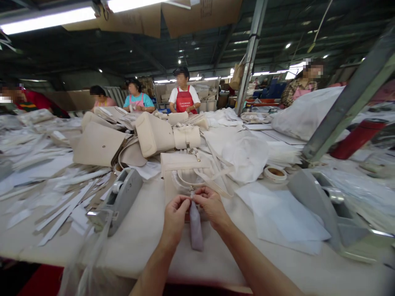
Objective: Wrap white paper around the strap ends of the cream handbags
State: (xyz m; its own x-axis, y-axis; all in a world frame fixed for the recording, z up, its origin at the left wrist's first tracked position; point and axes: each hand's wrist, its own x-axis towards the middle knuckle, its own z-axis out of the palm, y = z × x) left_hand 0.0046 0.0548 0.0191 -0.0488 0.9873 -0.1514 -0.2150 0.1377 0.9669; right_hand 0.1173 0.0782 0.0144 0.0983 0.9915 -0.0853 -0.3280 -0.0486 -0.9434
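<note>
My left hand (175,217) and my right hand (211,205) meet at the near edge of the white table (148,230), fingers pinched together on the top of a narrow pale strap piece (196,230) that hangs down between them. Just beyond my fingers lies a cream handbag (182,172) with its thin strap looped over it. A grey tape dispenser (119,199) stands to the left of my left hand.
More cream bags (154,133) and paper strips (61,197) cover the table's left and middle. White tissue sheets (284,218), a tape roll (275,173) and a second dispenser (321,205) lie right. Several people in aprons work at the far side. A slanted metal post (348,98) rises at right.
</note>
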